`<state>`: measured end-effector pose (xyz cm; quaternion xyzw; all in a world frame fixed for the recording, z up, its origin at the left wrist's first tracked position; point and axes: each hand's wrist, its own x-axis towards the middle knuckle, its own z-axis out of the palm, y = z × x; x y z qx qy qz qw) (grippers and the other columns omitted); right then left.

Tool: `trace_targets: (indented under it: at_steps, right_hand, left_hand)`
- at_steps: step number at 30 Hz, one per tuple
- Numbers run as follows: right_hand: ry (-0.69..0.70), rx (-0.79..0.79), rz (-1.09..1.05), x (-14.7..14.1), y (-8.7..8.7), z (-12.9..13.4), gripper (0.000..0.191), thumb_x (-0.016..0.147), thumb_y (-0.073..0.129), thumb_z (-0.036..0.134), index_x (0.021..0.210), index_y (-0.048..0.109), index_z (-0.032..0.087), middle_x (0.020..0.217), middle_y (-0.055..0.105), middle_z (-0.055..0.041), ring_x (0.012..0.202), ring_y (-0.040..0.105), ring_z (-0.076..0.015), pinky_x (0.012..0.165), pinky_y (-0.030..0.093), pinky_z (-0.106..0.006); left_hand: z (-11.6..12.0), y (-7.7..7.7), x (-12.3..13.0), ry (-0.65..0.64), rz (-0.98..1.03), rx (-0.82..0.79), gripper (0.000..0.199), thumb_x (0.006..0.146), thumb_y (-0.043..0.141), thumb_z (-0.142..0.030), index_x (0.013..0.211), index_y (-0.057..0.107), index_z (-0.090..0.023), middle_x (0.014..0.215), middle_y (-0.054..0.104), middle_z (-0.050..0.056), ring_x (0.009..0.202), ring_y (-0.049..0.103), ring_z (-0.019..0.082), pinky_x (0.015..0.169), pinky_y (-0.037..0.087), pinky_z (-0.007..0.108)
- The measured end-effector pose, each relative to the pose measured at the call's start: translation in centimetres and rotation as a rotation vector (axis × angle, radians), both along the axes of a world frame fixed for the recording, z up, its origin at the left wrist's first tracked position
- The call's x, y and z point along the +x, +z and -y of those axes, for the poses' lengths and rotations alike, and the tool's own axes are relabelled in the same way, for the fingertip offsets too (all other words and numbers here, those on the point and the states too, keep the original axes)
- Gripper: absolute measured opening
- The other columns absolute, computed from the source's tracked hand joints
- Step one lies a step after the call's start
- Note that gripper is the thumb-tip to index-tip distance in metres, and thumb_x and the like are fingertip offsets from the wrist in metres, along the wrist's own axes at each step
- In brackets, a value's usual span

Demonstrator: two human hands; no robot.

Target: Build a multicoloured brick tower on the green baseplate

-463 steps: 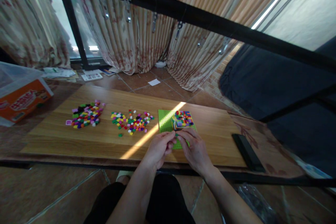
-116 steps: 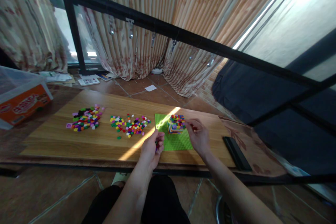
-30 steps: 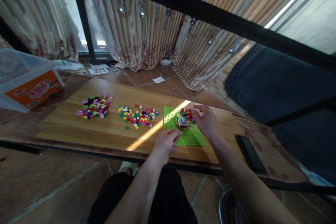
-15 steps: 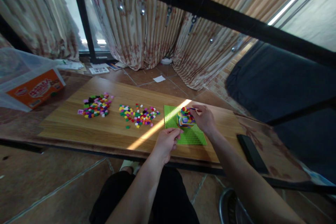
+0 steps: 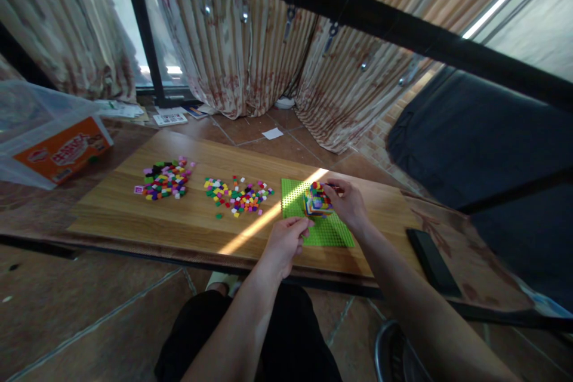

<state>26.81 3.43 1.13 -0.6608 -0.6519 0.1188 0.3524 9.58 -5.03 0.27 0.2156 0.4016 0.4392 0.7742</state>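
So the block build [image 5: 317, 202] is sitting on the green baseplate [image 5: 329, 234], a bit right of center in the frame. Right hand [image 5: 333, 188] is at its upper right edge, fingers pinched, can't tell on what. Left hand [image 5: 308, 224] is just below the build, thumb and finger pressed together. Two loose block piles, the left pile [image 5: 166, 180] and middle pile [image 5: 244, 197], are on the desk [image 5: 179, 224].

Right hand [image 5: 347, 203] at brick block [image 5: 317, 200]
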Motion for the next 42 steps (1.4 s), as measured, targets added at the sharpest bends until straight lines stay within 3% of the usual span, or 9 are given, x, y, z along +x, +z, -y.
trace_targets:
  at_steps: [7,14,23,27,29,32,34,37,42]
  right_hand:
    - [0.005,-0.025,-0.209,-0.2,-0.9,-0.4,0.034,0.077,0.059,0.045,0.09,0.072,0.016,0.082,0.072,-0.0062,0.069,0.064,-0.0179,0.065,0.052,-0.032]
    - [-0.027,0.0,-0.319,-0.6,-1.6,-0.2,0.036,0.074,0.06,0.046,0.093,0.07,0.017,0.086,0.072,-0.0066,0.074,0.065,-0.0188,0.07,0.054,-0.034]
    - [-0.022,0.018,-0.228,-0.7,-1.0,0.3,0.035,0.078,0.056,0.044,0.095,0.07,0.017,0.091,0.072,-0.0072,0.08,0.065,-0.0201,0.076,0.054,-0.037]
    - [-0.088,0.223,-0.043,-1.2,0.4,1.8,0.041,0.084,0.051,0.046,0.107,0.067,0.016,0.109,0.066,-0.0138,0.096,0.061,-0.0245,0.086,0.05,-0.045]
    - [-0.051,0.339,0.023,-2.7,1.6,3.0,0.037,0.087,0.05,0.043,0.108,0.067,0.018,0.113,0.064,-0.0135,0.104,0.059,-0.0248,0.092,0.047,-0.045]
    - [0.198,0.323,-0.001,-6.2,2.3,4.1,0.033,0.091,0.046,0.038,0.111,0.065,0.02,0.114,0.064,-0.0103,0.109,0.058,-0.0216,0.096,0.046,-0.039]
    - [0.355,0.214,-0.011,-8.7,1.5,3.6,0.033,0.092,0.046,0.038,0.115,0.063,0.021,0.117,0.064,-0.0096,0.113,0.057,-0.0216,0.097,0.045,-0.038]
    - [0.345,0.047,-0.011,-12.0,-1.2,1.1,0.042,0.09,0.047,0.043,0.12,0.06,0.016,0.117,0.064,-0.0143,0.109,0.059,-0.0244,0.094,0.047,-0.04]
    - [0.418,-0.033,0.078,-15.6,-5.1,-1.5,0.055,0.088,0.049,0.048,0.134,0.049,0.017,0.13,0.055,-0.0148,0.122,0.049,-0.0262,0.102,0.039,-0.043]
  left_hand:
    - [0.0,-0.1,0.0,-0.015,-0.005,-0.001,0.019,0.076,0.066,-0.03,0.077,0.065,-0.011,0.059,0.045,-0.004,0.041,0.022,-0.001,0.041,0.009,0.019]
    - [0.0,0.0,0.0,-0.017,-0.009,-0.009,0.017,0.076,0.064,-0.027,0.078,0.065,-0.011,0.06,0.046,-0.004,0.04,0.023,-0.001,0.041,0.009,0.019]
    - [0.1,0.0,-0.7,0.026,0.001,-0.01,0.021,0.076,0.065,-0.03,0.082,0.065,-0.01,0.061,0.046,-0.004,0.04,0.023,-0.001,0.042,0.009,0.018]
    - [0.1,0.2,-1.5,0.082,0.011,-0.009,0.022,0.076,0.065,-0.031,0.079,0.065,-0.01,0.061,0.046,-0.004,0.041,0.023,-0.001,0.042,0.009,0.018]
    - [0.0,0.2,-1.8,0.117,0.035,-0.009,0.023,0.076,0.066,-0.033,0.079,0.065,-0.01,0.061,0.046,-0.004,0.042,0.024,-0.001,0.041,0.01,0.018]
    - [-0.1,0.1,-2.3,0.177,0.076,-0.016,0.025,0.075,0.067,-0.035,0.078,0.064,-0.01,0.06,0.046,-0.004,0.042,0.024,0.0,0.041,0.011,0.018]
    - [0.0,-0.1,-2.9,0.214,0.083,-0.037,0.027,0.075,0.067,-0.036,0.076,0.063,-0.01,0.06,0.046,-0.004,0.041,0.025,0.0,0.04,0.012,0.017]
    - [1.0,-0.4,-5.2,0.265,0.055,-0.091,0.024,0.077,0.066,-0.033,0.075,0.062,-0.009,0.06,0.046,-0.003,0.041,0.028,0.0,0.038,0.012,0.015]
    - [4.5,-1.3,-10.8,0.398,0.068,-0.207,0.017,0.089,0.049,-0.02,0.081,0.059,-0.008,0.062,0.048,-0.002,0.038,0.025,-0.002,0.036,0.012,0.013]
